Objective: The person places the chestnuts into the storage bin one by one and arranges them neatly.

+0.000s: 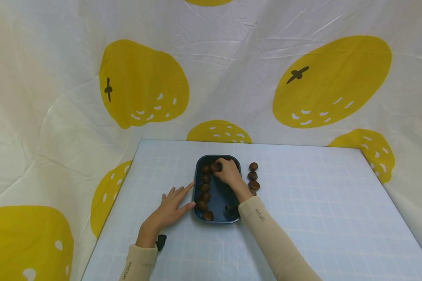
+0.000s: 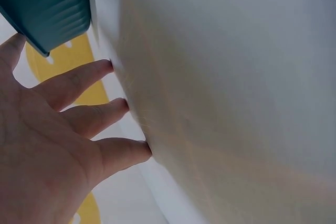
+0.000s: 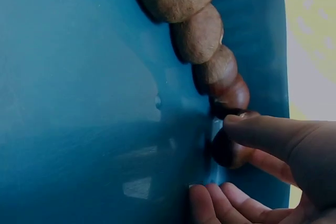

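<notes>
A dark blue rectangular tray [image 1: 219, 201] lies on the table, with several brown chestnuts [image 1: 205, 187] lined up along its left inner wall. Near the tray's far end, my right hand [image 1: 229, 171] pinches a chestnut [image 3: 224, 149] between thumb and fingers, beside the far end of that line. My left hand [image 1: 170, 208] is spread on the table at the tray's left side. In the left wrist view, its thumb touches the tray wall [image 2: 50, 3] and its other fingertips [image 2: 119, 104] rest on the table. The left hand holds nothing.
A second column of several chestnuts [image 1: 252, 176] stands on the table just right of the tray, partly covered by the right forearm. Pale checked cloth covers the table [image 1: 319, 203]. Behind it hangs a white curtain [image 1: 232, 78] printed with yellow fruit.
</notes>
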